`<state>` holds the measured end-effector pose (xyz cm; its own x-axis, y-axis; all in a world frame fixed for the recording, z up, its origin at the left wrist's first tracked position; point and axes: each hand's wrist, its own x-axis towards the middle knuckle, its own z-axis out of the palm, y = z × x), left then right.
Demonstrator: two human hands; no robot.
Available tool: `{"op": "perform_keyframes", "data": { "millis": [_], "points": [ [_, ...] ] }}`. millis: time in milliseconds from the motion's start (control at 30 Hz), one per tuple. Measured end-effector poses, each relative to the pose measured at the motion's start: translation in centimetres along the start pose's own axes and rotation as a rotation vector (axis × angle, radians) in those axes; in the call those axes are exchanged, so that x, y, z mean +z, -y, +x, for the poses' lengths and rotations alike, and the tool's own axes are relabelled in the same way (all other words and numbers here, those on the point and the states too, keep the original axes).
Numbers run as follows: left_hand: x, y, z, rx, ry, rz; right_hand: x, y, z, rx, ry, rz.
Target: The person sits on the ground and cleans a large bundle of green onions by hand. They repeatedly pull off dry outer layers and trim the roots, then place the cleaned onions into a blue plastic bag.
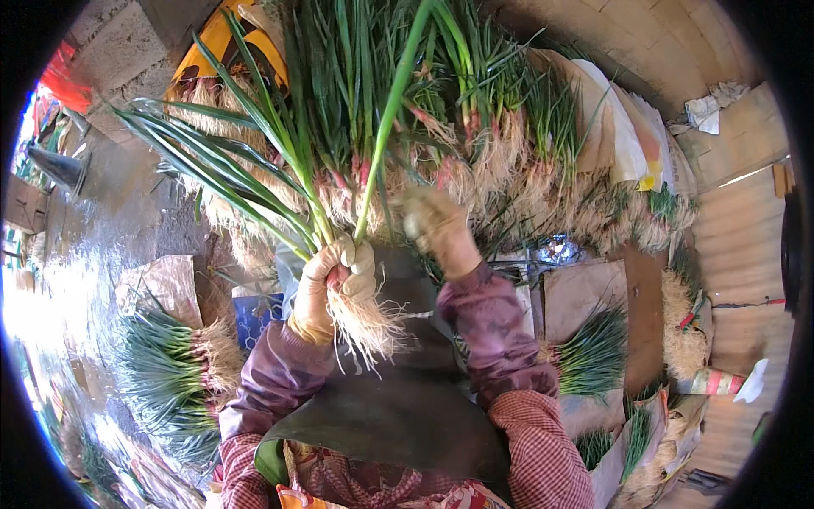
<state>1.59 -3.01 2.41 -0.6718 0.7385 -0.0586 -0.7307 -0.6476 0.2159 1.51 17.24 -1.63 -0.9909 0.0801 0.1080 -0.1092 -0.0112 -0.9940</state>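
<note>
My left hand [322, 284], in a pale glove, is closed round a few spring onions [365, 318] just below their white stems. Long green leaves fan up and left from the fist, and a tuft of pale roots hangs under it. My right hand [439, 233], also gloved, is raised to the right of the held stalks, near the roots of a large heap of spring onions [500, 144]. Motion smears its fingers, so what they hold, if anything, cannot be made out. A dark apron [390, 399] covers my lap below both hands.
Sorted spring onions [170, 369] lie at the left on wet floor. Another bunch [593, 352] rests on cardboard at the right, with more bundles at the lower right. A yellow plastic crate [195, 61] and white sacking [632, 127] edge the heap.
</note>
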Motion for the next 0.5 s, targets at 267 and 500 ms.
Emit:
{"op": "perform_keyframes", "data": {
  "millis": [267, 500],
  "points": [
    [-1.8, 0.3, -0.8, -0.021, -0.096, -0.014, 4.4, 1.5, -1.8, -0.212, 0.202, -0.582],
    [2.6, -2.4, -3.2, 0.140, 0.268, 0.169, -10.0, -9.9, -4.2, 0.456, 0.104, -0.941]
  ]
}}
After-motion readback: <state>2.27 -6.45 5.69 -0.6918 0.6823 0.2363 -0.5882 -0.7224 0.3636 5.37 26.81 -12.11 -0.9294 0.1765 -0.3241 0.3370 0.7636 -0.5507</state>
